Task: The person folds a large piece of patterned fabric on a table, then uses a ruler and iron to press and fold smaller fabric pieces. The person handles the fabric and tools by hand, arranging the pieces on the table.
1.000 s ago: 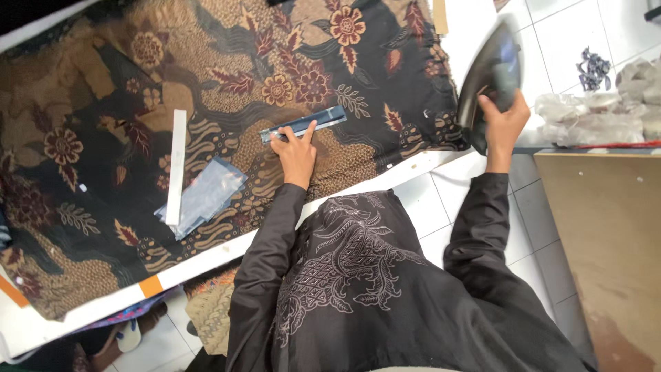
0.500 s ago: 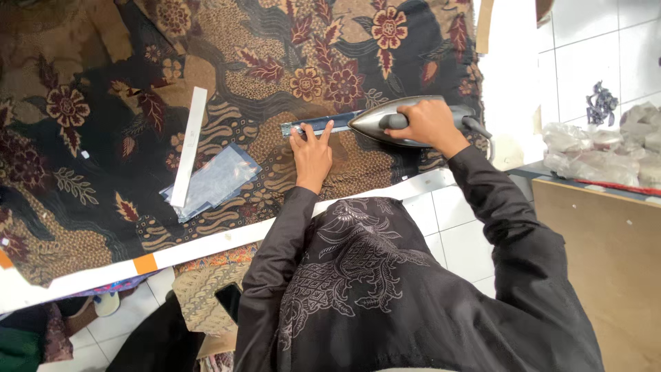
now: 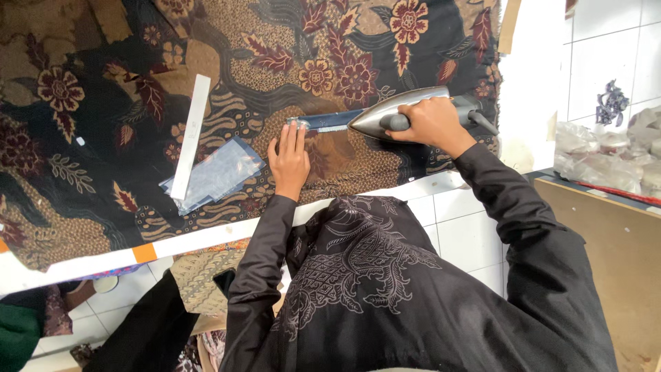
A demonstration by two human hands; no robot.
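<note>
A dark batik fabric (image 3: 241, 76) with brown and red flowers covers the table. My right hand (image 3: 428, 122) grips the handle of a silver clothes iron (image 3: 396, 109), which lies flat on the cloth with its tip pointing left. A narrow blue strip (image 3: 329, 121) sits on the fabric just ahead of the iron's tip. My left hand (image 3: 290, 157) rests flat on the cloth, fingers together, fingertips touching the left end of that strip.
A white ruler (image 3: 192, 135) lies over a clear plastic bag (image 3: 217, 176) left of my hands. The white table edge (image 3: 206, 238) carries an orange tape mark (image 3: 144, 253). A wooden board (image 3: 606, 241) and plastic-wrapped bundles (image 3: 606, 158) stand at right. Fabric scraps lie on the tiled floor.
My right hand brought the iron down from beside the table onto the fabric and slid it left along the blue strip. My left hand stayed pressed at the strip's end.
</note>
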